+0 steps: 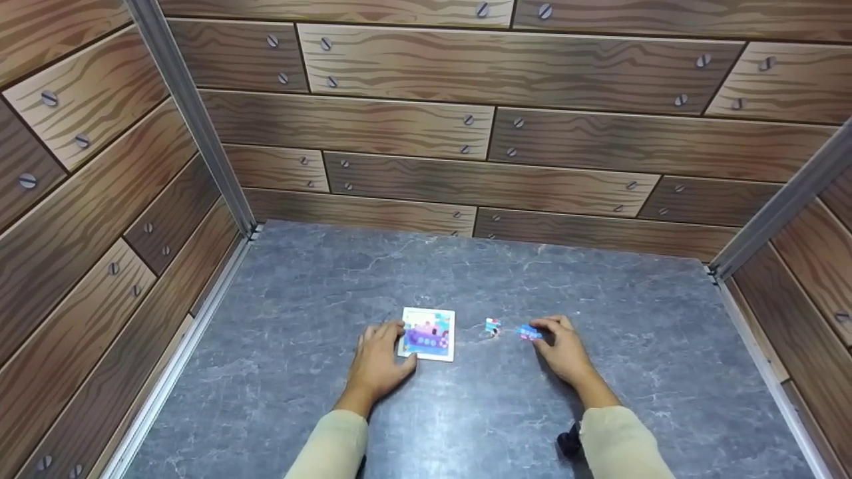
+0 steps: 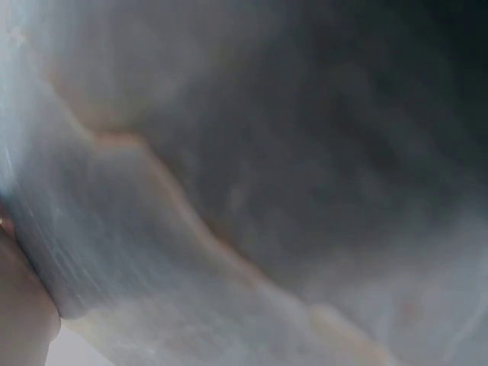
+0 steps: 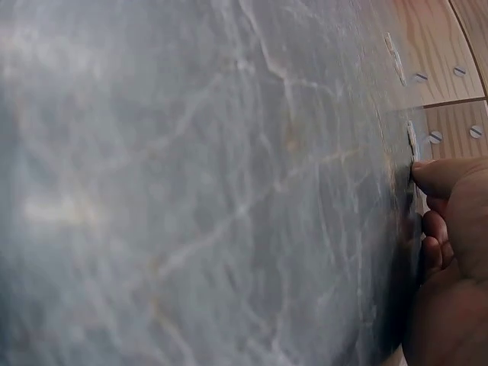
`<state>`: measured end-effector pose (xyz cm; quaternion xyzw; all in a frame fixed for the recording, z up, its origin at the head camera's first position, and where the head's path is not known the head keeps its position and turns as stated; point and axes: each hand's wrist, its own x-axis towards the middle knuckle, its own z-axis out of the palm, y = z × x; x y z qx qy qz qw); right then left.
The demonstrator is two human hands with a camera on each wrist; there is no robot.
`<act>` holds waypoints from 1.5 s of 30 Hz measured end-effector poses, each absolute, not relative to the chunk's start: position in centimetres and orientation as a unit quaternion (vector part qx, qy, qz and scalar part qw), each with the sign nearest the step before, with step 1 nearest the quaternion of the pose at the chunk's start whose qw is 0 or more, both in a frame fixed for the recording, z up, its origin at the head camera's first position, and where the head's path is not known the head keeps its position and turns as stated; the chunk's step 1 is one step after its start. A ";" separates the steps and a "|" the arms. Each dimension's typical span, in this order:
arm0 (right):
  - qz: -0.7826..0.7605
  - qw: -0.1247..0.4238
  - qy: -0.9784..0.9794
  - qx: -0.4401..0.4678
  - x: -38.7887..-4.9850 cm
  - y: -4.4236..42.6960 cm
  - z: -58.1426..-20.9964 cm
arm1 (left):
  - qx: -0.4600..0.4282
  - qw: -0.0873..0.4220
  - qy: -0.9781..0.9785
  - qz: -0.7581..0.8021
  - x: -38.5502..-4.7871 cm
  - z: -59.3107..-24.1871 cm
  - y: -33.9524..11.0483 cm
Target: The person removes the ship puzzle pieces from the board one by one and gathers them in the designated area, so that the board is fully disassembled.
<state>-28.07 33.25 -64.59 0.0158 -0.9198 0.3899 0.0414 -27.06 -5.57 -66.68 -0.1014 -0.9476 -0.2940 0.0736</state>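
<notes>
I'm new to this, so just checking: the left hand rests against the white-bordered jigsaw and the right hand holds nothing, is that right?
Not quite: the right hand pinches a blue-and-pink jigsaw piece, as the head view shows. The left hand does rest against the white-bordered jigsaw.

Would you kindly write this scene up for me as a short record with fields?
Surface: grey table, marble pattern
Board: picture board with a white border, in front of the person
Left hand: left hand, fingers at the board's left side, thumb by its near edge
Right hand: right hand, pinching a blue piece between thumb and fingers
Loose: small multicoloured piece, between board and blue piece
Walls: plank-patterned wall behind, others at both sides
</notes>
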 end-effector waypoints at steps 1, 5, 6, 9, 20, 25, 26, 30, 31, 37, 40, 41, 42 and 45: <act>0.389 0.042 -0.920 0.017 -28.1 33.2 -64.6 | -0.101 0.072 -0.948 -0.293 -27.1 -66.7 -5.6; 0.390 0.051 -0.919 0.019 -28.1 33.2 -64.7 | -0.101 0.068 -0.948 -0.295 -27.1 -66.7 -5.7; 0.388 0.054 -0.920 0.021 -28.1 33.2 -64.7 | -0.101 0.070 -0.947 -0.297 -27.1 -66.7 -5.7; 0.383 0.055 -0.922 0.022 -28.2 33.1 -64.7 | -0.102 0.072 -0.946 -0.300 -27.1 -66.8 -5.7; 0.371 0.046 -0.927 0.021 -28.2 32.8 -64.5 | -0.102 0.077 -0.944 -0.305 -26.9 -66.6 -5.6; 0.382 0.039 -0.923 0.017 -28.2 32.9 -64.3 | -0.100 0.062 -0.944 -0.307 -26.9 -66.4 -5.7; 0.387 0.035 -0.921 0.014 -28.2 33.0 -64.3 | -0.100 0.061 -0.944 -0.308 -26.9 -66.4 -5.7; 0.411 0.021 -0.911 0.006 -28.2 33.2 -64.1 | -0.096 0.055 -0.945 -0.309 -26.9 -66.5 -5.7; 0.415 0.021 -0.910 0.005 -28.2 33.2 -64.1 | -0.096 0.055 -0.944 -0.310 -26.9 -66.5 -5.7; 0.414 0.024 -0.910 0.006 -28.3 33.5 -64.2 | -0.095 0.059 -0.944 -0.311 -26.8 -66.5 -5.7; 0.400 0.025 -0.916 0.011 -28.2 33.4 -64.2 | -0.096 0.061 -0.943 -0.313 -26.8 -66.6 -5.7; 0.394 0.025 -0.919 0.013 -28.2 33.3 -64.2 | -0.096 0.061 -0.943 -0.312 -26.9 -66.6 -5.7; 0.390 0.026 -0.920 0.015 -28.2 33.3 -64.1 | -0.096 0.060 -0.943 -0.312 -26.9 -66.6 -5.7; 0.381 0.024 -0.924 0.017 -28.2 33.1 -64.1 | -0.096 0.058 -0.946 -0.306 -26.9 -66.5 -5.7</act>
